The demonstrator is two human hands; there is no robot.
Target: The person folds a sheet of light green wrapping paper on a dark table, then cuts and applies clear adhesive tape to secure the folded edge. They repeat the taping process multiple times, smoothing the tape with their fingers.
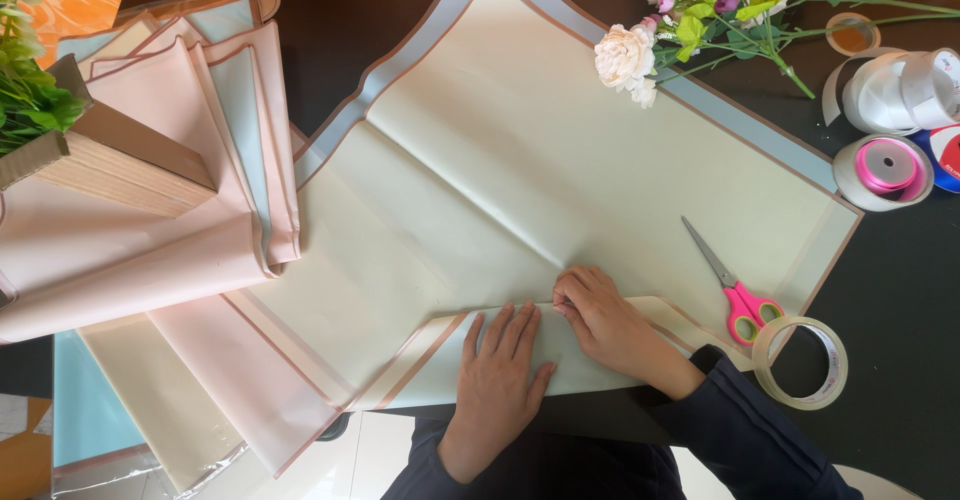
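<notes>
A large cream wrapping sheet (520,160) with a blue and brown border lies spread on the dark table. Its near corner is folded up over the sheet, making a flap (440,350). My left hand (497,380) rests flat, palm down, on that flap. Beside it, my right hand (605,320) has its fingers curled at the flap's folded edge and pinches the paper at the crease. The two hands nearly touch.
Pink-handled scissors (735,295) and a clear tape roll (805,360) lie right of my hands. Ribbon spools (890,110) and a bunch of flowers (690,20) sit at the back right. Stacked pink and cream sheets (180,220) and a cardboard box (110,160) fill the left.
</notes>
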